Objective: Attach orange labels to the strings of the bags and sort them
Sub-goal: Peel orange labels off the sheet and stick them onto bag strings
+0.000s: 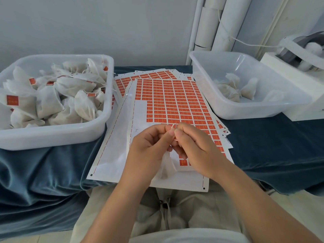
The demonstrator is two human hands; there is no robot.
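White mesh bag (165, 165) hangs below both hands, over the near edge of the orange label sheets (171, 100). Left hand (149, 146) and right hand (194, 144) pinch a small pale tab (173, 127) between curled fingertips. Labelled bags fill the left tub (52, 137); a few unlabelled ones lie in the right tub (245, 113)

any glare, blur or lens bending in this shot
Head view: glare streaks on the clear plastic tub at right; wide-angle distortion bows the white plastic tub at left and the white pipes; the small white mesh bag held by left hand and right hand looks blurred.
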